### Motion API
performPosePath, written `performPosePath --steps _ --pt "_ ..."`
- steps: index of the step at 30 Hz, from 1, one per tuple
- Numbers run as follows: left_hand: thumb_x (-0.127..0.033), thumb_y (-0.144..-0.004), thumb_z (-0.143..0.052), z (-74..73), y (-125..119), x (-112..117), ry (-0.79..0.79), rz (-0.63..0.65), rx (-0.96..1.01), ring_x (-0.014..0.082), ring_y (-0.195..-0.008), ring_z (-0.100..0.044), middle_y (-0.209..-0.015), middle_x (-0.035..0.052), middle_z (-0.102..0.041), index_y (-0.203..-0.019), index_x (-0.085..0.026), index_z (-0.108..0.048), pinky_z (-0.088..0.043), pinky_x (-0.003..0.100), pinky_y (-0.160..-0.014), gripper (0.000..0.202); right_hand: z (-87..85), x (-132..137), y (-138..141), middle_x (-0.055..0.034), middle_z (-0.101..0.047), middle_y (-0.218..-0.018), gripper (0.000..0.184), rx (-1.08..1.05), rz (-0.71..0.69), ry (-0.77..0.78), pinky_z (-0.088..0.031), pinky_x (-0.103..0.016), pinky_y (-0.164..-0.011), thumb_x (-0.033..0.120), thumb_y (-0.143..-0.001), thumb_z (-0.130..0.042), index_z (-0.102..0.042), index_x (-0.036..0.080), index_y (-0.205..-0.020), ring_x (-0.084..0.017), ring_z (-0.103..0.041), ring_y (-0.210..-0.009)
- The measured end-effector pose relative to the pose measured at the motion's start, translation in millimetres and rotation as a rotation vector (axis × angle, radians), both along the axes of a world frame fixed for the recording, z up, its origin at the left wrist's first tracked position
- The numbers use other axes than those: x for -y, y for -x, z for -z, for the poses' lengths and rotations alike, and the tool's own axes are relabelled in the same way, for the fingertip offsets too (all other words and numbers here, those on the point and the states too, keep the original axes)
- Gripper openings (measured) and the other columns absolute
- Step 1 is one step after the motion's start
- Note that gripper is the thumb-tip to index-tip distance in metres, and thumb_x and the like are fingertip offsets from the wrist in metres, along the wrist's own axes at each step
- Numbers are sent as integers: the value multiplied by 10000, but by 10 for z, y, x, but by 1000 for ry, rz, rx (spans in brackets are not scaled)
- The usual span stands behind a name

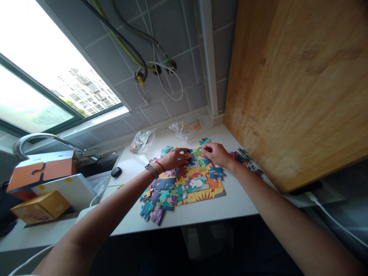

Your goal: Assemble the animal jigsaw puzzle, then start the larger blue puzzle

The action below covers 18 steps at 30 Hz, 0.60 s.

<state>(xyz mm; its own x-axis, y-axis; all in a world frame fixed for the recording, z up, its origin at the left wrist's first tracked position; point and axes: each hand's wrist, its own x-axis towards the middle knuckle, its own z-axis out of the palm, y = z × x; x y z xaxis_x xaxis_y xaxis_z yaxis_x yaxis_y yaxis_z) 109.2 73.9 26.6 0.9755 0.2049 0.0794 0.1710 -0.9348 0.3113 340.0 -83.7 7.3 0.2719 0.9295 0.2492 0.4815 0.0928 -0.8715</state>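
Observation:
A colourful jigsaw puzzle (pixel 201 182), partly joined, lies on the white countertop with a white rabbit visible in its picture. My left hand (pixel 174 158) rests on the upper left of the puzzle, fingers apart and touching dark blue and orange pieces. Opposite it, my right hand (pixel 216 153) has thumb and index finger pinched at the edge of a green puzzle piece (pixel 197 152) along the top. Loose puzzle pieces (pixel 161 197) overlap in a heap left of the picture. Part of the puzzle is hidden beneath my left hand.
More pieces (pixel 250 165) lie right of my right forearm, beside a large wooden board (pixel 296 84). Clear plastic bags (pixel 143 140) sit at the back. Leftward are a black mouse (pixel 116 172), a sink faucet (pixel 54 138) and an orange box (pixel 43 207). Cables hang on the tiled wall.

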Motion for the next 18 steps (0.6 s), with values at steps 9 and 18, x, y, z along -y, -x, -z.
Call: performPosePath --steps 9,18 --pt "-348 -989 -675 -104 285 76 65 -144 106 265 -1274 -684 -1333 90 -739 -1216 -244 -768 -548 465 -1111 267 -54 18 3 -26 -750 -709 201 19 15 14 -473 -275 -642 349 -880 -636 -713 210 -757 -181 -679 -670" --pt "-446 -1026 -633 -473 1400 527 38 -181 -95 271 -1274 -676 -1355 98 -720 -1355 -261 -682 -554 463 -1112 381 -27 -5 10 -25 -755 -702 236 56 24 39 -474 -279 -640 394 -885 -639 -726 208 -769 -185 -678 -659"
